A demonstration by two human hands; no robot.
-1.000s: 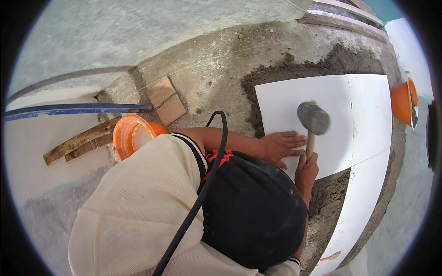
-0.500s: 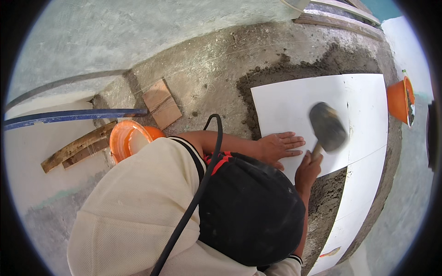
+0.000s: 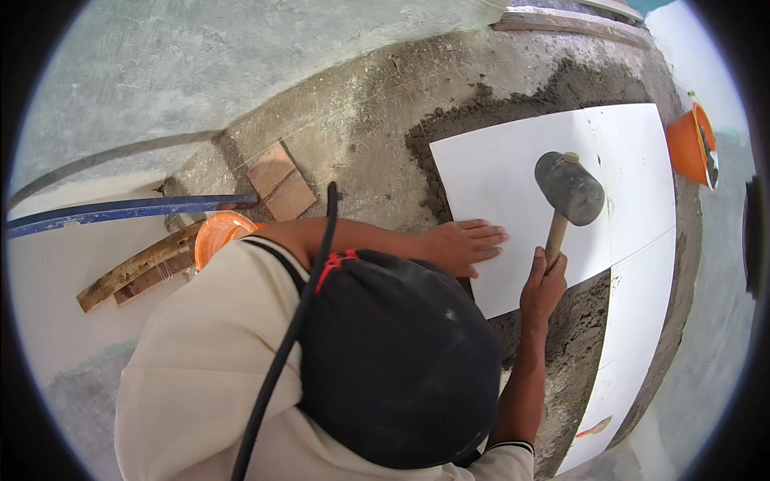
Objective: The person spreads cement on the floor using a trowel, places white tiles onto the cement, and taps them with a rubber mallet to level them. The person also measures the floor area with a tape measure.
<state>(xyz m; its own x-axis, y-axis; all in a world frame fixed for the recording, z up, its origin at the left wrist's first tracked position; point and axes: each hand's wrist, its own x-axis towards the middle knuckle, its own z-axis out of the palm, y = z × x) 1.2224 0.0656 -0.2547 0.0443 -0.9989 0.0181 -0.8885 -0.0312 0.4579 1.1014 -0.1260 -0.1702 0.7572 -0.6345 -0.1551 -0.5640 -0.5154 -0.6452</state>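
Note:
My left hand lies flat on the near-left edge of a large white tile, fingers stretched out and apart. In my right hand is the wooden handle of a rubber mallet, with the fingers wrapped round it. Its black head hangs over the right part of the tile; whether it touches the surface I cannot tell. Grey wet mortar shows below the tile's near edge and also along its far and left sides. A row of white tiles runs down the right, beside the large one.
An orange bucket stands by the right wall. Another orange bucket is at the left, partly hidden by my sleeve. Brown tile pieces, a blue bar and wooden boards lie nearby. A black cap and cable cover the lower middle.
The mallet's blurred head is now sharper and turned more level, with my right forearm stretched out further. My left hand stays flat on the tile. The whole view has shifted slightly.

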